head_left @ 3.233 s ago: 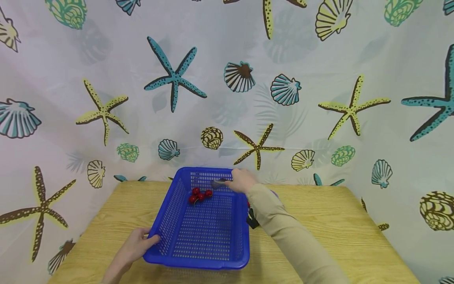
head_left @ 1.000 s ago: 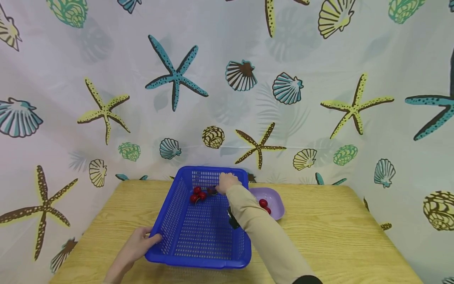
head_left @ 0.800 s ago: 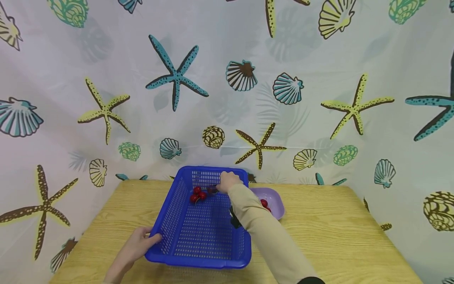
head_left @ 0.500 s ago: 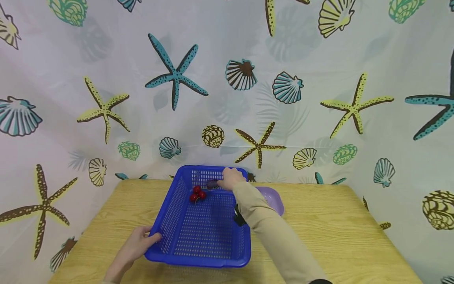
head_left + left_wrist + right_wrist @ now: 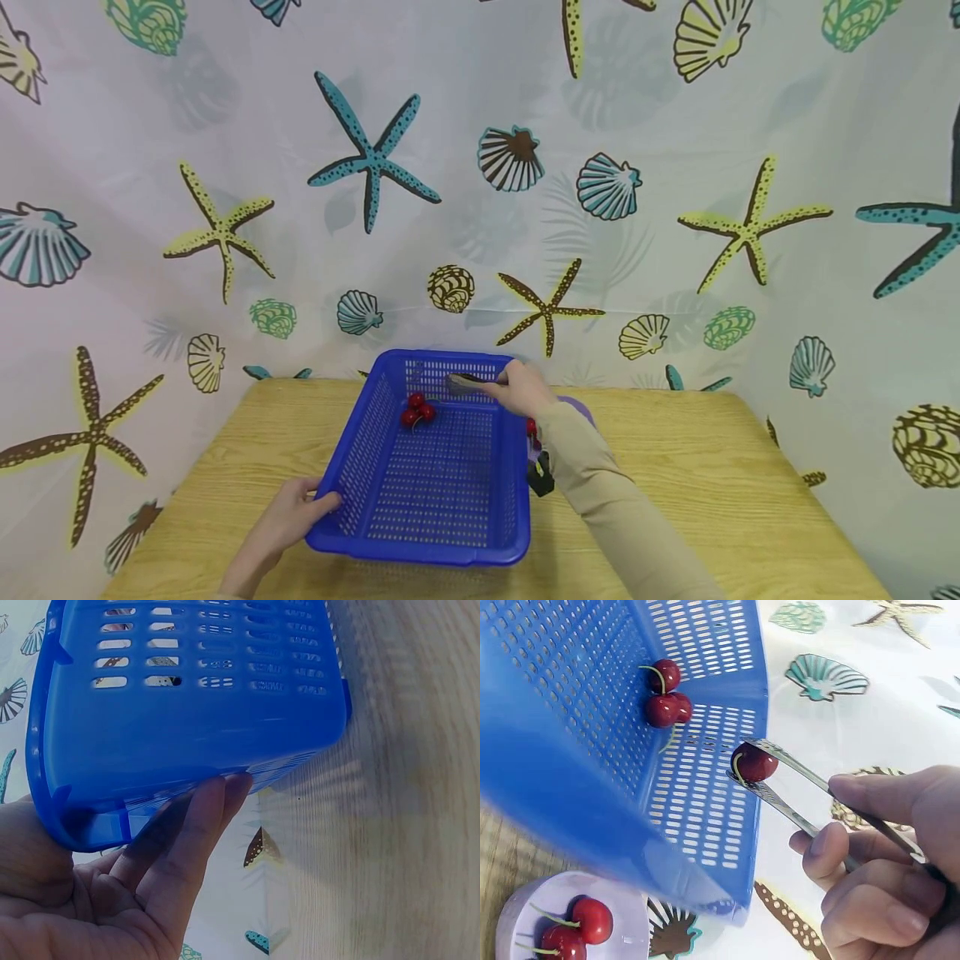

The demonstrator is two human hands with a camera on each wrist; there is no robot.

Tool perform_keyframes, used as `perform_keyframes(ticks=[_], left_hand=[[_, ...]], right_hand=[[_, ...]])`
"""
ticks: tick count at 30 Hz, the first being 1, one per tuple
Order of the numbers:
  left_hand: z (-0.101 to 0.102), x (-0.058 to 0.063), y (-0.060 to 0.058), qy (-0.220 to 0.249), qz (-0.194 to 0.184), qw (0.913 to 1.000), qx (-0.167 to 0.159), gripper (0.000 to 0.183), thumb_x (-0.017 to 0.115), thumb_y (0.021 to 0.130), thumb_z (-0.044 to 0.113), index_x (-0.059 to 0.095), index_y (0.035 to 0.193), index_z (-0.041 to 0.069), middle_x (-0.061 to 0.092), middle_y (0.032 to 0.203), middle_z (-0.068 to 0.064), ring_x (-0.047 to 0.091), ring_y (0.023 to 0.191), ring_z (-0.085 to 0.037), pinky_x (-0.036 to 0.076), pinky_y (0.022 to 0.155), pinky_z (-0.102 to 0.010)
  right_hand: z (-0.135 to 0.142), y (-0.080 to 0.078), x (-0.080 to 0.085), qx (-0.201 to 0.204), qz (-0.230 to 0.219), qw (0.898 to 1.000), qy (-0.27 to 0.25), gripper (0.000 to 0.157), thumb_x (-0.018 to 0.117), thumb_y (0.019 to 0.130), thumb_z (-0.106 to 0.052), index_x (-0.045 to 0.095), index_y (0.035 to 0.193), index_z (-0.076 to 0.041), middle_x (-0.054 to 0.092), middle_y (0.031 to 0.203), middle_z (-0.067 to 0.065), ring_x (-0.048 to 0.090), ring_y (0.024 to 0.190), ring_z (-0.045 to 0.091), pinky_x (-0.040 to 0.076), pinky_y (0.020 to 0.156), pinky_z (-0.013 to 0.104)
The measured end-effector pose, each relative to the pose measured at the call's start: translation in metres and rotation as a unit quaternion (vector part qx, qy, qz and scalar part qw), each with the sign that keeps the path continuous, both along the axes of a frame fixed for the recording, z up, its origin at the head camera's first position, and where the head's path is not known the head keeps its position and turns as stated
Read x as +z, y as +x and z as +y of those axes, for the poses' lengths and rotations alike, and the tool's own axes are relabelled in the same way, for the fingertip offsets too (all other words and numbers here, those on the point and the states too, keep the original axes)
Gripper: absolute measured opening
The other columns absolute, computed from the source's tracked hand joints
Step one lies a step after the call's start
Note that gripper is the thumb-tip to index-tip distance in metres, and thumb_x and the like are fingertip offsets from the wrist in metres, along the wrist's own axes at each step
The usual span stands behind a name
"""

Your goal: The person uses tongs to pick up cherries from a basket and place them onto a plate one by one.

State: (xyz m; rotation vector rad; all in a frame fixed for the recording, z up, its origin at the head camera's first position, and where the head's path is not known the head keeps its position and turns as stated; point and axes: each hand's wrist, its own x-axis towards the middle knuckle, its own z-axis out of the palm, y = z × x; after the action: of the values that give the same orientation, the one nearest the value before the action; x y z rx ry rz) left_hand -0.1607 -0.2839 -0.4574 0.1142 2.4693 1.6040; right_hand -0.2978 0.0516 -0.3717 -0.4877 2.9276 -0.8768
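Note:
A blue perforated basket (image 5: 431, 492) stands on the wooden table. My left hand (image 5: 288, 517) grips its near left corner, thumb over the rim; the left wrist view shows the fingers against the outer wall. Over the basket's back right corner, my right hand (image 5: 522, 389) holds metal tongs (image 5: 799, 766). One dark red cherry (image 5: 756, 763) with a stem is pinched between the tong tips, off the basket floor; it is hard to make out in the head view. Three cherries (image 5: 417, 403) lie together at the basket's back left. Beside the basket, a light purple bowl (image 5: 626, 919) contains cherries (image 5: 592, 920).
My right sleeve (image 5: 600, 479) partly covers the bowl, which stands right of the basket. Wooden table (image 5: 720, 492) extends to both sides. A white curtain (image 5: 450, 225) with shells and starfish hangs behind. A black wrist mount (image 5: 540, 475) sits under my right wrist.
My right hand reached down into the basket, took one cherry with the tongs, then rose and moved right. The cherries lying in the basket are fewer. My left hand kept its grip.

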Motion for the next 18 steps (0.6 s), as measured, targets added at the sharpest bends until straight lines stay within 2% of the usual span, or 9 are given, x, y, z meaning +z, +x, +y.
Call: perform_keyframes(ticks=[3, 5, 8, 11, 14, 18], left_hand=[[-0.001, -0.001, 0.0, 0.007, 0.001, 1.0, -0.002, 0.044, 0.052, 0.097, 0.008, 0.052, 0.124, -0.026, 0.074, 0.095, -0.029, 0.076, 0.078, -0.026, 0.061, 0.066, -0.028], [0.0, -0.001, 0.0, 0.01, 0.0, 0.9999, -0.001, 0.044, 0.052, 0.097, 0.008, 0.052, 0.124, -0.027, 0.074, 0.096, -0.029, 0.076, 0.078, -0.025, 0.061, 0.066, -0.029], [0.0, -0.001, 0.0, 0.008, -0.002, 1.0, 0.003, 0.045, 0.053, 0.097, 0.009, 0.052, 0.125, -0.026, 0.074, 0.096, -0.028, 0.076, 0.078, -0.024, 0.061, 0.067, -0.029], [0.0, 0.0, 0.0, 0.003, -0.003, 1.0, 0.003, 0.045, 0.053, 0.097, 0.009, 0.052, 0.125, -0.026, 0.075, 0.096, -0.028, 0.076, 0.078, -0.025, 0.061, 0.067, -0.029], [0.001, 0.001, 0.0, 0.001, -0.004, 1.0, 0.001, 0.045, 0.053, 0.097, 0.009, 0.051, 0.125, -0.026, 0.075, 0.096, -0.028, 0.076, 0.079, -0.026, 0.061, 0.068, -0.03], [0.001, 0.002, 0.0, -0.005, -0.011, 0.9999, 0.008, 0.046, 0.052, 0.097, 0.01, 0.051, 0.126, -0.026, 0.075, 0.097, -0.028, 0.076, 0.079, -0.025, 0.062, 0.068, -0.03]], right_hand=[[0.01, 0.007, -0.002, -0.008, -0.011, 1.0, -0.024, 0.033, 0.063, 0.099, -0.028, 0.076, 0.079, -0.005, 0.041, 0.051, -0.007, 0.03, 0.046, 0.008, 0.029, 0.049, 0.024], [0.018, 0.012, -0.003, -0.014, -0.018, 0.999, -0.036, 0.032, 0.062, 0.099, -0.029, 0.078, 0.095, -0.001, 0.047, 0.055, -0.004, 0.034, 0.047, 0.008, 0.032, 0.051, 0.024], [0.03, 0.022, -0.005, -0.023, -0.016, 0.998, -0.053, 0.036, 0.062, 0.098, -0.03, 0.075, 0.11, 0.002, 0.059, 0.066, 0.002, 0.041, 0.051, 0.009, 0.037, 0.053, 0.024], [0.045, 0.031, -0.007, -0.031, -0.002, 0.997, -0.074, 0.035, 0.062, 0.098, -0.028, 0.074, 0.112, 0.002, 0.067, 0.078, 0.008, 0.047, 0.057, 0.011, 0.038, 0.054, 0.025], [0.06, 0.039, -0.013, -0.042, 0.014, 0.995, -0.093, 0.032, 0.062, 0.098, -0.027, 0.075, 0.109, 0.001, 0.069, 0.082, 0.008, 0.049, 0.061, 0.012, 0.039, 0.055, 0.026], [0.079, 0.049, -0.02, -0.065, 0.022, 0.99, -0.122, 0.031, 0.063, 0.098, -0.026, 0.076, 0.109, -0.001, 0.065, 0.075, 0.005, 0.046, 0.059, 0.011, 0.036, 0.054, 0.025]])
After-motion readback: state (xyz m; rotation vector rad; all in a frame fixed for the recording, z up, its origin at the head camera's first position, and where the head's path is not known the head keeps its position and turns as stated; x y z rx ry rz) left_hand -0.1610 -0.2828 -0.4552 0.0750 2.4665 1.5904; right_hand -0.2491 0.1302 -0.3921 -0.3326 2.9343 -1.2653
